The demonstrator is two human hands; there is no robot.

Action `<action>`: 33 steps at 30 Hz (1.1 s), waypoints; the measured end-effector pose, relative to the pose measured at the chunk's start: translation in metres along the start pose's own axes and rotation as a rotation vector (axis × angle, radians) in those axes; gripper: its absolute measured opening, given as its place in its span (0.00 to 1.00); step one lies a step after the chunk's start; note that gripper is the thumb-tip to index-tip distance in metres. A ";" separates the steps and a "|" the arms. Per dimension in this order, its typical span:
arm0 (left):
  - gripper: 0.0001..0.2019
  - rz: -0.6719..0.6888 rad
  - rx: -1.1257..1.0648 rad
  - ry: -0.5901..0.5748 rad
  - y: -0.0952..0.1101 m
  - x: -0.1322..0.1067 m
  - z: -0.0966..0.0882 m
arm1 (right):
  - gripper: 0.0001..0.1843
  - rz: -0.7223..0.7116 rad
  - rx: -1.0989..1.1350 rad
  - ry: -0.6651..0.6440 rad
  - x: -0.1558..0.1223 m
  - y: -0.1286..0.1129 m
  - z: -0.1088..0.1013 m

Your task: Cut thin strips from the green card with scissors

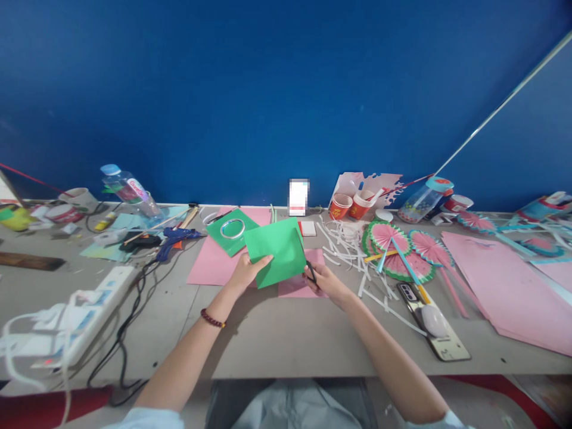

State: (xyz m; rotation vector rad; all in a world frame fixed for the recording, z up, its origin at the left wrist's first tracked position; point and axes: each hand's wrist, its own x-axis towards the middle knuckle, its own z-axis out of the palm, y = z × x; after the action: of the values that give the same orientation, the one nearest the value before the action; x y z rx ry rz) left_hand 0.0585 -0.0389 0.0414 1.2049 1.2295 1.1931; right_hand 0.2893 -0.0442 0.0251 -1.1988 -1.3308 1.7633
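My left hand (248, 271) pinches the left edge of a green paper sheet (279, 250), thumb on top. The sheet is held above the table over pink paper (210, 268). My right hand (322, 280) grips black-handled scissors (311, 272) at the sheet's lower right edge. The scissors' blades are hidden behind the paper, so I cannot tell whether they are cutting it. Behind my left hand, another green sheet (226, 240) lies on the pink paper with a roll of tape (233, 229) on top.
White paper strips (342, 238) lie right of the sheet, near watermelon-patterned paper fans (397, 244). A phone (451, 347) and pink sheets (504, 286) are farther right. Red paper cups (341, 205) stand by the wall. Leftward are a blue glue gun (172, 241), a power strip (96, 316) and a bottle (129, 189).
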 end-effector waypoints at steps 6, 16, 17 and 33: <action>0.25 0.002 0.006 0.001 0.000 0.000 0.000 | 0.25 0.003 -0.019 -0.006 0.000 0.000 -0.001; 0.25 0.006 0.012 0.004 0.001 0.000 0.000 | 0.23 0.003 -0.037 0.017 0.001 0.001 -0.001; 0.25 0.006 0.014 0.002 0.001 0.000 0.000 | 0.23 0.004 -0.040 0.021 0.001 0.000 -0.001; 0.24 -0.013 0.005 -0.014 0.004 0.000 -0.001 | 0.25 0.017 0.010 0.020 -0.002 -0.003 0.001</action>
State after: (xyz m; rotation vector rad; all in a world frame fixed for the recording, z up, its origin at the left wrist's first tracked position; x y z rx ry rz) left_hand 0.0579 -0.0391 0.0456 1.2055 1.2293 1.1712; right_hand 0.2890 -0.0450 0.0289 -1.2225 -1.3020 1.7630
